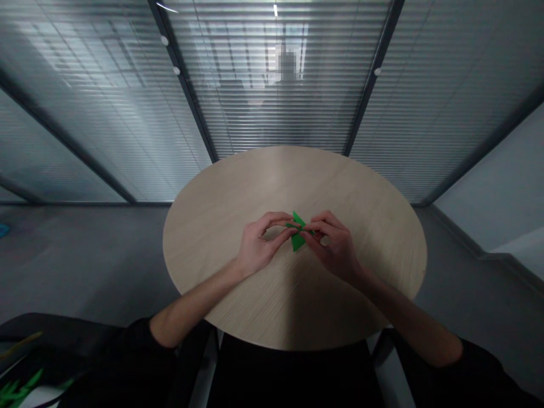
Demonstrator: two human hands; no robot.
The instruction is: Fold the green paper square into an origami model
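A small piece of folded green paper (298, 241) with pointed ends is held over the middle of the table. My left hand (260, 242) pinches it from the left between thumb and fingertips. From the right, the thumb and index finger of my right hand (335, 245) pinch it too, and the fingertips of both hands nearly meet at its centre. One green point sticks up above the fingers and another points down below them. The fingers hide the paper's middle, so its exact folds cannot be made out.
The round wooden table (280, 175) stands before me, with glass partitions and blinds (280, 113) behind it. Grey floor (127, 266) lies around. At the lower left, a black chair (55, 326) is near some green pieces (21, 388). A blue object (3, 229) lies at the far left.
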